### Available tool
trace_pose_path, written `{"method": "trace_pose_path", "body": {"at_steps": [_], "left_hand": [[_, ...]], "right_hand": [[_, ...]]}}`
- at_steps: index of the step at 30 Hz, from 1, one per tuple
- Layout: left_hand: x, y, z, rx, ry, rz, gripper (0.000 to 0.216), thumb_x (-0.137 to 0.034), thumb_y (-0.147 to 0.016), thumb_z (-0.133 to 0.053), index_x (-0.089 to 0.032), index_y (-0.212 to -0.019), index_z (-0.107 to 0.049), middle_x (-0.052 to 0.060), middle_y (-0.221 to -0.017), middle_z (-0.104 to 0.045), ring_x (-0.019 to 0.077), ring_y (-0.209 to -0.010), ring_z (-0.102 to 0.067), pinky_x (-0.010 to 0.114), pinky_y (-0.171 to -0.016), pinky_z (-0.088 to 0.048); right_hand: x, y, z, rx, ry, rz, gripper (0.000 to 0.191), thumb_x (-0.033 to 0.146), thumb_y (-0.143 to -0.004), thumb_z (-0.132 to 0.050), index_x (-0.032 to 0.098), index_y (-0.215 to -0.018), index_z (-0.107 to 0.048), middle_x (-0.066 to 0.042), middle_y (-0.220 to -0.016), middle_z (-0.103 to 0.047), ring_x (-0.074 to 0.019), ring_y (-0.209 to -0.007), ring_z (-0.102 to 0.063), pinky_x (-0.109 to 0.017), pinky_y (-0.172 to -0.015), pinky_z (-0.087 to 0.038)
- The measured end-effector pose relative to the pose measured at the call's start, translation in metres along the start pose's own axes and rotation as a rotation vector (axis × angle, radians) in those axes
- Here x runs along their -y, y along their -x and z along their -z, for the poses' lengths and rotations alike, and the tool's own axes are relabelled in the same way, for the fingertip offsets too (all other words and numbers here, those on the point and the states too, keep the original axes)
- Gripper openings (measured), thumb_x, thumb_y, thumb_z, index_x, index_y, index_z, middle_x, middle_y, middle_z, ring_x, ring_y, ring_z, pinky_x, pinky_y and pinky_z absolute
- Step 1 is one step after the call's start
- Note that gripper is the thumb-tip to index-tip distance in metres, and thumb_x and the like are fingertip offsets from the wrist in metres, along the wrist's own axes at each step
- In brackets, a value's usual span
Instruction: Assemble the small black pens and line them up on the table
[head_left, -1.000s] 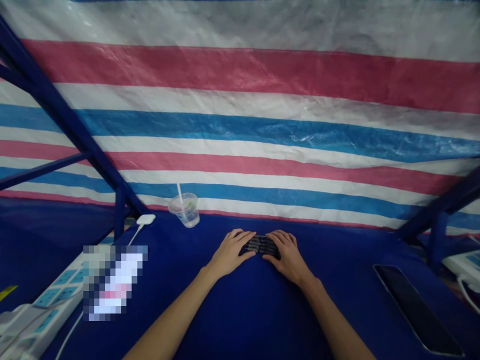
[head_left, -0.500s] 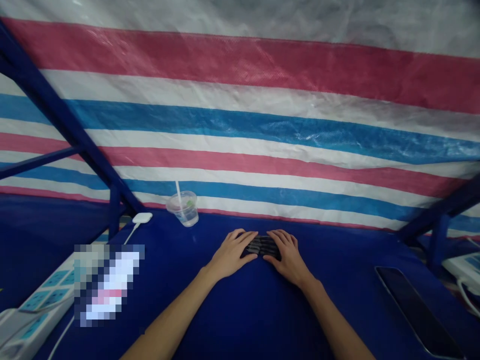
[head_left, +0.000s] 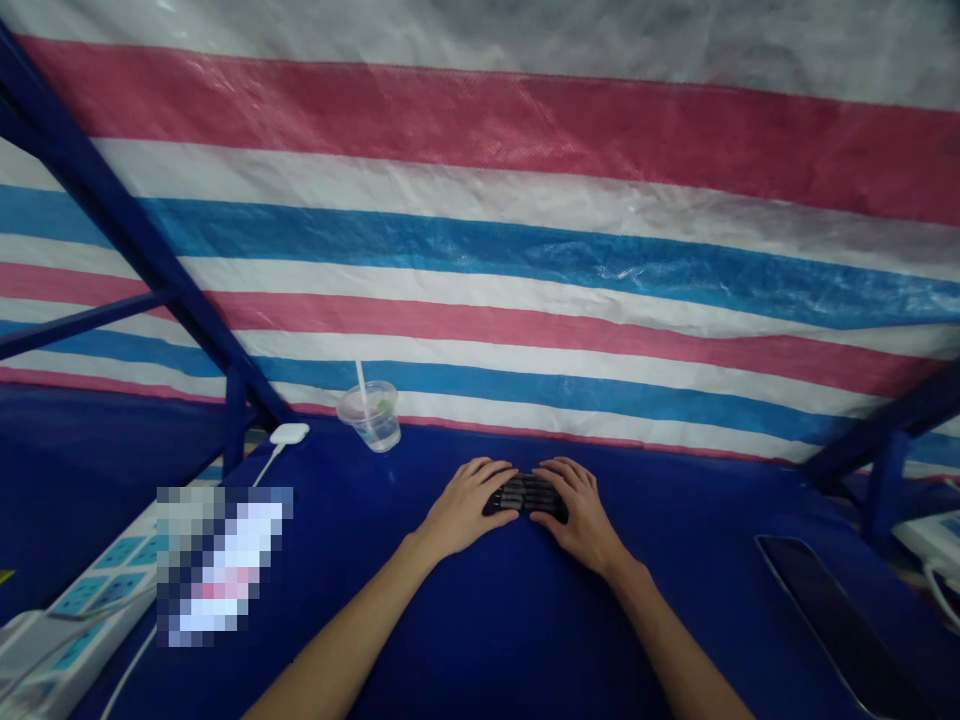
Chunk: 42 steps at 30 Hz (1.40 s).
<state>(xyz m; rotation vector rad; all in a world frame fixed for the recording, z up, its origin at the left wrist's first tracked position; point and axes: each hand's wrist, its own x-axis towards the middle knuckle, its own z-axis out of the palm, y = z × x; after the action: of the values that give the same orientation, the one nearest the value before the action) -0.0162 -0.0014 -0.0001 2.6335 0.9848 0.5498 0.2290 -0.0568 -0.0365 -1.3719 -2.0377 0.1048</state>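
Several slim black sticks [head_left: 523, 493], which look like pens, lie side by side on the blue tabletop, their ends pointing left and right. My left hand [head_left: 472, 505] closes round their left ends, thumb at the near side and fingers at the far side. Round the right ends is my right hand [head_left: 576, 505], in the same curled grip. Only the middle of the bunch shows between my hands; the palms and fingers hide its ends.
A clear plastic cup [head_left: 379, 432] with a straw stands at the back left. Nearby lie a white charger [head_left: 289, 433] with its cable, a power strip [head_left: 105, 590] and a blurred-out bright screen [head_left: 225, 570]. On the right is a dark phone [head_left: 832, 620]. Striped sheeting [head_left: 525, 230] hangs behind.
My hands keep their hold with hardly any movement. The black sticks now show a break near the middle. The whole view has shifted slightly.
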Motion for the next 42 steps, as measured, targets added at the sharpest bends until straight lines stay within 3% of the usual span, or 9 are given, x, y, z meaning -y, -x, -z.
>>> {"method": "trace_pose_path", "body": {"at_steps": [3,5,9,13,23,29,32,37,42], "left_hand": [[-0.001,0.001,0.003,-0.012,0.038,0.006,0.059,-0.046,-0.092,-0.071,-0.033,-0.146,-0.052,0.006,-0.147,-0.055,0.0298,-0.138,-0.045,0.049,-0.114,-0.042],[-0.002,0.001,0.005,-0.036,0.085,-0.007,0.046,-0.042,-0.093,-0.071,-0.032,-0.137,-0.061,0.005,-0.145,-0.056,0.0282,-0.137,-0.045,0.048,-0.114,-0.042],[-0.003,0.002,0.007,-0.083,0.145,-0.058,0.016,-0.035,-0.094,-0.071,-0.028,-0.108,-0.073,0.004,-0.133,-0.062,0.0264,-0.131,-0.048,0.048,-0.111,-0.044],[-0.005,0.002,0.006,-0.066,0.133,-0.083,0.009,-0.031,-0.09,-0.075,-0.028,-0.099,-0.076,0.003,-0.13,-0.063,0.027,-0.129,-0.049,0.049,-0.11,-0.045],[-0.005,0.003,0.005,-0.077,0.115,-0.1,0.014,-0.032,-0.092,-0.074,-0.031,-0.105,-0.078,0.004,-0.127,-0.066,0.0271,-0.127,-0.051,0.049,-0.108,-0.047],[-0.005,0.004,0.004,-0.203,0.1,-0.113,0.018,-0.034,-0.1,-0.062,-0.029,-0.109,-0.077,0.004,-0.109,-0.074,0.024,-0.109,-0.059,0.044,-0.095,-0.05],[-0.006,0.005,0.003,-0.259,0.108,-0.095,0.019,-0.036,-0.101,-0.061,-0.028,-0.108,-0.077,0.004,-0.103,-0.075,0.0224,-0.103,-0.061,0.042,-0.091,-0.049],[-0.011,0.006,0.003,-0.233,0.126,-0.061,0.025,-0.041,-0.103,-0.056,-0.025,-0.105,-0.076,0.004,-0.095,-0.075,0.0202,-0.089,-0.062,0.04,-0.084,-0.045],[-0.016,0.006,0.003,-0.194,0.082,-0.013,0.046,-0.035,-0.109,-0.042,-0.019,-0.075,-0.068,0.002,-0.068,-0.067,0.018,-0.072,-0.056,0.037,-0.075,-0.039]], "right_hand": [[0.005,-0.001,0.004,-0.015,-0.024,0.039,0.022,0.031,-0.089,-0.074,0.027,-0.11,-0.069,-0.009,-0.132,-0.061,-0.0334,-0.131,-0.049,-0.056,-0.107,-0.041],[0.008,-0.001,0.006,-0.007,-0.041,0.051,0.012,0.027,-0.088,-0.075,0.027,-0.099,-0.071,-0.008,-0.129,-0.062,-0.0328,-0.129,-0.048,-0.056,-0.106,-0.041],[0.01,-0.001,0.005,0.011,-0.038,0.067,0.011,0.022,-0.086,-0.077,0.027,-0.095,-0.072,-0.007,-0.128,-0.062,-0.0324,-0.128,-0.048,-0.056,-0.106,-0.042],[0.011,-0.001,0.004,0.017,-0.029,0.075,0.008,0.023,-0.088,-0.075,0.026,-0.095,-0.073,-0.008,-0.128,-0.062,-0.033,-0.128,-0.047,-0.056,-0.105,-0.042],[0.019,-0.001,0.009,0.009,-0.002,0.077,0.011,0.023,-0.097,-0.062,0.026,-0.099,-0.072,-0.009,-0.121,-0.068,-0.0312,-0.118,-0.052,-0.05,-0.094,-0.046],[0.03,-0.005,0.011,0.043,0.032,0.131,0.019,0.02,-0.105,-0.049,0.021,-0.107,-0.067,-0.007,-0.1,-0.071,-0.022,-0.093,-0.062,-0.039,-0.086,-0.041],[0.033,-0.006,0.01,0.038,0.067,0.123,0.02,0.021,-0.106,-0.048,0.021,-0.109,-0.068,-0.007,-0.094,-0.071,-0.0225,-0.089,-0.06,-0.038,-0.083,-0.039],[0.032,-0.003,0.005,-0.003,0.108,0.09,0.02,0.018,-0.103,-0.052,0.023,-0.1,-0.071,-0.006,-0.089,-0.069,-0.0234,-0.086,-0.055,-0.037,-0.077,-0.036],[0.033,-0.003,0.001,-0.028,0.078,0.079,0.014,0.02,-0.101,-0.056,0.024,-0.101,-0.07,-0.007,-0.095,-0.069,-0.0247,-0.089,-0.054,-0.039,-0.079,-0.039]]}}
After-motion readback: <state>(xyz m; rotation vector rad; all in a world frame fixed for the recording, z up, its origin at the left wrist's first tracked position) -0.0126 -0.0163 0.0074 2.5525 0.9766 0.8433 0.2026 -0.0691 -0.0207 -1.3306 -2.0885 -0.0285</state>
